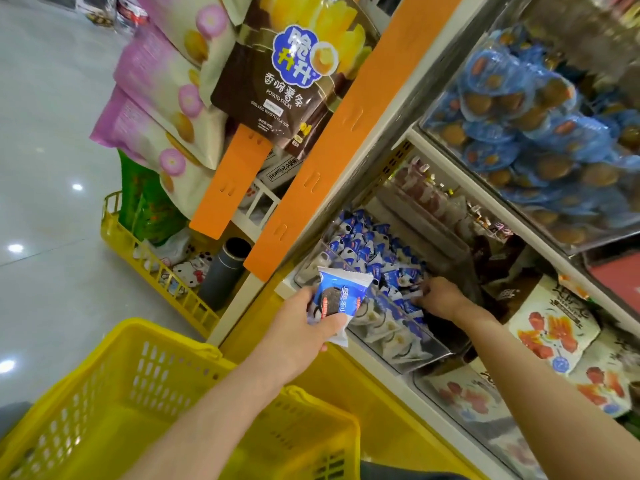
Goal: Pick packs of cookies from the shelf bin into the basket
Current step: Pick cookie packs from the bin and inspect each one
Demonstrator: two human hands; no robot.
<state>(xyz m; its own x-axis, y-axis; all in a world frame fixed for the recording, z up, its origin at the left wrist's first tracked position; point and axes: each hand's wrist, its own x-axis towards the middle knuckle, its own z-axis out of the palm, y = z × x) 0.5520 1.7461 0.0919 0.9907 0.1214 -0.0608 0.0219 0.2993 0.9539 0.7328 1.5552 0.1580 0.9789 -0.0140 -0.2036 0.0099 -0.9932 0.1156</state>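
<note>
At the bottom of the frame, a yellow slotted plastic shopping basket (156, 372) sits nearest the camera, its far rim just below a person's two bare forearms. Just above that rim, the left hand (304, 327) grips a blue-and-white foil pack of chocolate sandwich cookies (341, 296), fingers and thumb curled round its lower half. The pack is upright in the air, between the basket and the shelf and inside neither. To its right, at centre frame, the right hand (440, 296) reaches down into a clear plastic shelf bin (426, 355). Its fingertips are among the heaped blue-and-white cookie packs (360, 247) that fill the bin. Whether those fingers pinch a pack or only rest on the heap cannot be told.

Right of the bin, at lower right, lie white snack bags printed with red-orange fruit (554, 327). Above them, at upper right, a clear-fronted shelf compartment (450, 140) holds a pile of round brown cakes in blue wrappers (536, 116). Flat orange shelf-edge panels (311, 150) run diagonally up the middle of the frame.

Left of the panels, a low yellow plastic rack (145, 258) stands on the floor with a grey cylinder (225, 271) beside it. Above the rack hang pink-and-cream snack bags (166, 98) and, at top centre, a brown bag of potato sticks (277, 81). Glossy pale grey floor tiles (52, 168) fill the left edge, dotted with light reflections.
</note>
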